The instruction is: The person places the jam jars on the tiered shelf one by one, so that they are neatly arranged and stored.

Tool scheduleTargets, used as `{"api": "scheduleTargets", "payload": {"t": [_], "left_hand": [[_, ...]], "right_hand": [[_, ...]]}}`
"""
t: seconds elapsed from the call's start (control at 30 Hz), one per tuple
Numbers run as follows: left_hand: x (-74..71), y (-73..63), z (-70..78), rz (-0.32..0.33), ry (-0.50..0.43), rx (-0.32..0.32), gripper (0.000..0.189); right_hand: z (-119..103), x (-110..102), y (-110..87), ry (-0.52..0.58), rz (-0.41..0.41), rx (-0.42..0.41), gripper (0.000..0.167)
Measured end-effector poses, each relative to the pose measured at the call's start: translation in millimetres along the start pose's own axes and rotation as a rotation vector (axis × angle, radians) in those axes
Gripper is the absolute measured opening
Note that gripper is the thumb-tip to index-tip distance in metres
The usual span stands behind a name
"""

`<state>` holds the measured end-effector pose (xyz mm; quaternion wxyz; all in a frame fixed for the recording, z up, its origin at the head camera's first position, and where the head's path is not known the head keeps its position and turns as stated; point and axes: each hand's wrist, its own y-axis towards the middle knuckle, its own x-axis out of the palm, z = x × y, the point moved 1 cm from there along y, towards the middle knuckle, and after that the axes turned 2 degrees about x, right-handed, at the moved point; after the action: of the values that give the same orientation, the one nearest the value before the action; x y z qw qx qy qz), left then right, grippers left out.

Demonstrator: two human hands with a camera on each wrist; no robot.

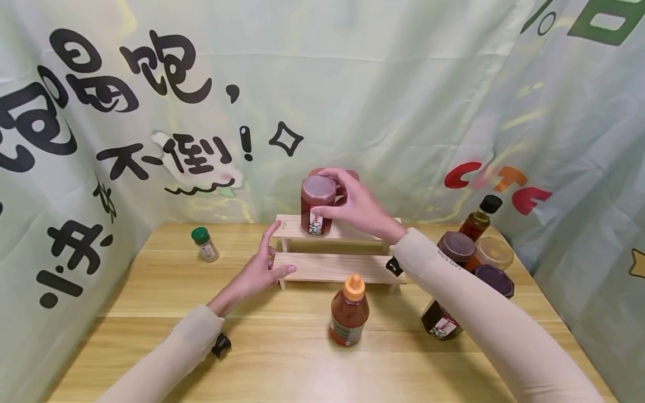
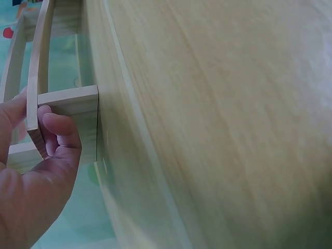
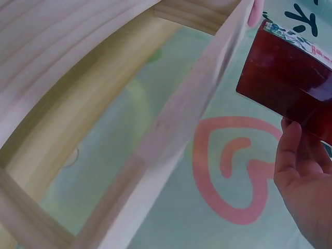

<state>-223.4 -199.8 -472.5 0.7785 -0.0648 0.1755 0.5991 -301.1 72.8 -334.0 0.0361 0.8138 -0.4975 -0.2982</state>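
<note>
My right hand (image 1: 360, 204) grips a jar of dark red contents (image 1: 307, 210) with a pale lid and a printed label. The jar is upright over the left part of the upper board of a two-step wooden rack (image 1: 342, 267). In the right wrist view a gap shows between the jar (image 3: 288, 67) and the board's edge. My left hand (image 1: 259, 270) is at the rack's left end. The left wrist view shows its thumb and curled fingers around the end of one board (image 2: 35, 98). Part of the jar's far side is hidden by my right hand.
A sauce bottle (image 1: 349, 316) with an orange cap stands before the rack. A green-capped shaker (image 1: 205, 244) is at the left. On the right are several jars, among them a yellow-lidded one (image 1: 495, 253), and a black-capped bottle (image 1: 481, 218). A printed curtain (image 1: 378, 112) hangs behind.
</note>
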Motion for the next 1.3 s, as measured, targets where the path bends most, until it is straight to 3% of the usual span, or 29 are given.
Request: {"api": "scheduleTargets", "payload": {"t": [0.27,0.9,1.3], "left_hand": [[3.8,-0.3,3.6,0.004,-0.012,0.006,0.117],[1.3,0.0,2.7,0.002,-0.01,-0.025,0.117],[0.4,-1.0,2.3,0.005,-0.009,-0.02,0.117]], "right_hand": [[10,8,3.3,-0.004,-0.028,0.03,0.072],[4,14,4.7,-0.09,-0.044,0.042,0.079],[1,13,2.1,-0.078,-0.078,0.066,0.088]]}}
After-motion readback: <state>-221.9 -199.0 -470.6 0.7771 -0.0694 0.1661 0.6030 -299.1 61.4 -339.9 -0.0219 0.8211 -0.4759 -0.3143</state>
